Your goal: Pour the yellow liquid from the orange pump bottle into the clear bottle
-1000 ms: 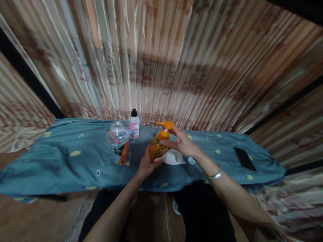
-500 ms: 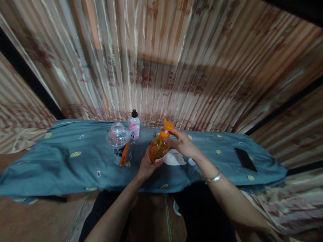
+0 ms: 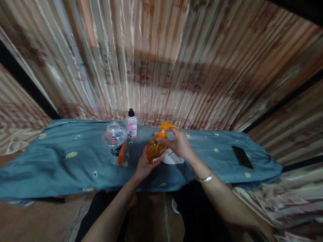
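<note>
An amber pump bottle with an orange pump head is held tilted above the cloth. My left hand is wrapped round its lower body. With its fingers closed at the orange collar and spout, my right hand grips the pump top; a silver bracelet circles that wrist. Behind the bottle and right hand, a white sheet or tissue lies partly hidden. To the left stand a clear plastic cup-like container with an orange and black print and a small bottle with a black cap and pink label.
A teal patterned cloth covers the narrow table. A dark phone lies at the right. Striped curtain hangs right behind the table, and dark frame bars slant at both sides.
The orange pump spout has turned from pointing left to pointing right, with my right hand's fingers shifting round it. My view has moved slightly.
</note>
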`<state>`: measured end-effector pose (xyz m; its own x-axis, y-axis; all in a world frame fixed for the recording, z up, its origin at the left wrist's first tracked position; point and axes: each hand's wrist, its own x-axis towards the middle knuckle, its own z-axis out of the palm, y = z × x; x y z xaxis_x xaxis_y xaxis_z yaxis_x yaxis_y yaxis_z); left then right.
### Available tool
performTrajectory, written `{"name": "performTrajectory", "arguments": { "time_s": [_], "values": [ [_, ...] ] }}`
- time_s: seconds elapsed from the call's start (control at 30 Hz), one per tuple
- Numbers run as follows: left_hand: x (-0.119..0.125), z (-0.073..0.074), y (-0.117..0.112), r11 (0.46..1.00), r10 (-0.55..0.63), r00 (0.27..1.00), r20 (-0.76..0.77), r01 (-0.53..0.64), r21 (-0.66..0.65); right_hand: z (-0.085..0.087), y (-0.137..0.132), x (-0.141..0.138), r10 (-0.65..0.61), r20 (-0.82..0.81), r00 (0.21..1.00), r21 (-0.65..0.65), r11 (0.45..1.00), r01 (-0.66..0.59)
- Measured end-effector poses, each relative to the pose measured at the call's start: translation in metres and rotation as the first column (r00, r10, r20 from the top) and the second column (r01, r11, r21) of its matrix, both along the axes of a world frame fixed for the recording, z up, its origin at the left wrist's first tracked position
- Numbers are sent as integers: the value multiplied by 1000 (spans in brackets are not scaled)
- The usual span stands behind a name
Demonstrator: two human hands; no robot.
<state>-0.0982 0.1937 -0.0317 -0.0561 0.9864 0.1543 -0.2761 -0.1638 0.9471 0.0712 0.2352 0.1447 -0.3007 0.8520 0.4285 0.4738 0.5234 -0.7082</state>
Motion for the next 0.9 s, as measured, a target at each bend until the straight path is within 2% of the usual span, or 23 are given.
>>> {"name": "performTrajectory", "arguments": {
  "time_s": [0.07, 0.2, 0.27, 0.33, 0.4, 0.43, 0.53, 0.6, 0.63, 0.77, 0.83, 0.9],
  "values": [
    [-1, 1, 0, 1000, -10, 1000, -21, 11, 15, 0, 1, 1, 23, 15, 1000, 3, 1000, -23],
    [-2, 1, -1, 999, -20, 999, -48, 22, 30, 6, 3, 3, 257, -13, 966, -63, 964, -257],
    [-3, 2, -1, 999, -18, 998, -58, 20, 34, 9, 1, 1, 205, 12, 979, -36, 978, -204],
    [-3, 2, -2, 999, -13, 998, -65, 16, 39, 11, -2, -1, 58, 54, 997, 23, 998, -60],
    [-3, 2, -2, 999, -9, 998, -68, 12, 45, 11, -5, -3, -26, 73, 997, 63, 998, 21],
    [-2, 2, -2, 999, -10, 998, -67, 13, 47, 10, -5, -4, -18, 72, 997, 66, 998, 14],
    [0, 1, -1, 999, -16, 998, -59, 19, 48, 6, -4, -3, 127, 37, 991, 18, 992, -128],
    [1, 0, -1, 999, -16, 998, -53, 19, 46, 4, -2, -3, 180, 23, 983, -17, 984, -180],
    [1, 0, -1, 999, -14, 999, -52, 17, 45, 3, -2, -3, 163, 31, 986, -17, 986, -163],
    [0, 0, -1, 999, -2, 999, -54, 4, 32, 7, -6, -6, -32, 92, 995, 90, 996, 24],
    [-1, 0, -2, 1000, 1, 998, -56, 0, 23, 9, -7, -6, -15, 91, 996, 91, 996, 7],
    [-1, 1, -2, 1000, 1, 998, -55, -1, 15, 8, -7, -4, 95, 48, 994, 34, 995, -97]
  ]
}}
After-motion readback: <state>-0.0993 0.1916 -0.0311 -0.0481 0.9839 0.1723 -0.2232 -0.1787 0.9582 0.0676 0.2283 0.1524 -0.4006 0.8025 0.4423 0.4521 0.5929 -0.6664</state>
